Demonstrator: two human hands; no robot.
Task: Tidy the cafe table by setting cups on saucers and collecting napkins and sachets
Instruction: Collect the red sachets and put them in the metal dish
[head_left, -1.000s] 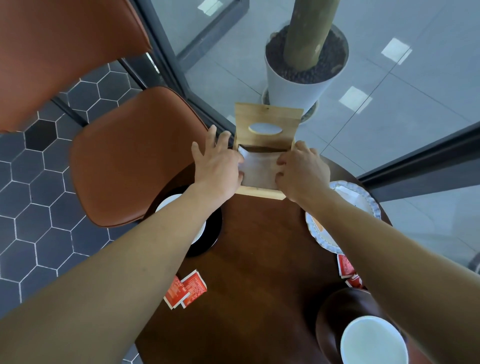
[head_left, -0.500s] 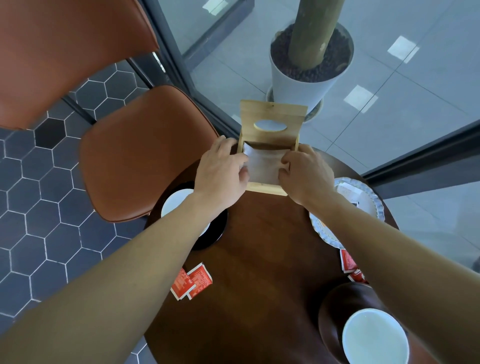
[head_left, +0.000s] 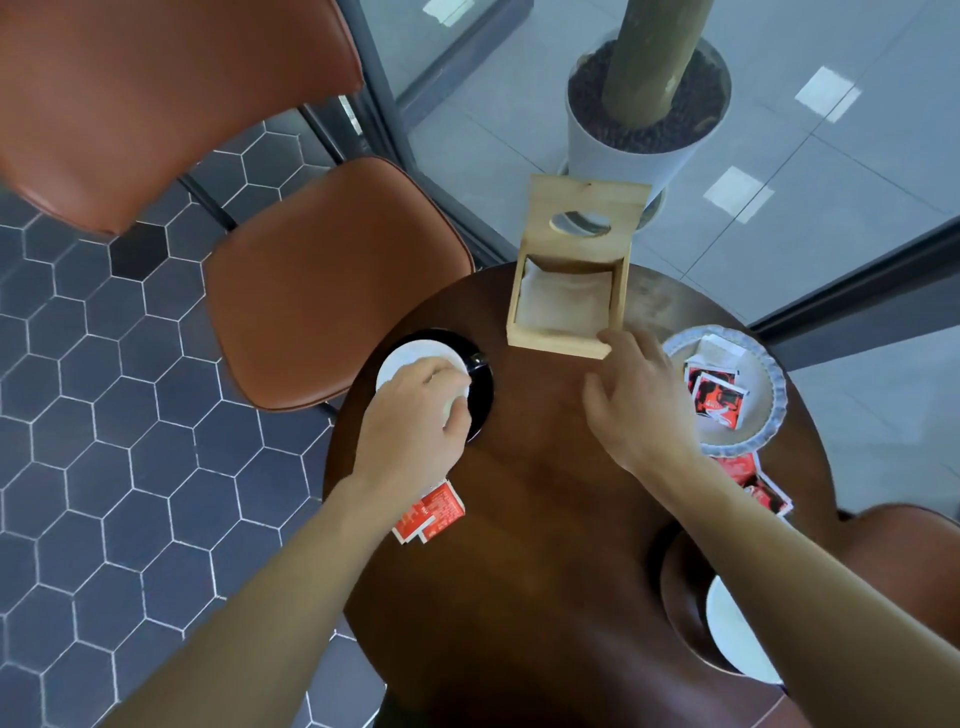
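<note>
A wooden napkin holder (head_left: 569, 340) stands at the table's far edge with pale napkins (head_left: 563, 306) lying flat inside. A white-lined cup (head_left: 410, 358) sits on a black saucer (head_left: 480, 395) at the left. My left hand (head_left: 415, 426) hovers over that cup with curled fingers; whether it touches the cup is unclear. My right hand (head_left: 639, 400) is spread just in front of the holder's near right corner and holds nothing. Red sachets (head_left: 428, 514) lie by my left wrist. More sachets (head_left: 753, 478) lie at the right, beside a frilled plate (head_left: 774, 415) holding sachets.
A second white cup (head_left: 727, 629) on a brown saucer (head_left: 680, 597) sits at the near right under my forearm. A brown leather chair (head_left: 322, 291) stands left of the round wooden table (head_left: 545, 519). A white planter (head_left: 623, 150) stands behind glass beyond the holder.
Both hands have left the napkin holder and pulled back towards me. The left now hangs over the cup on the black saucer. The napkins lie settled in the holder.
</note>
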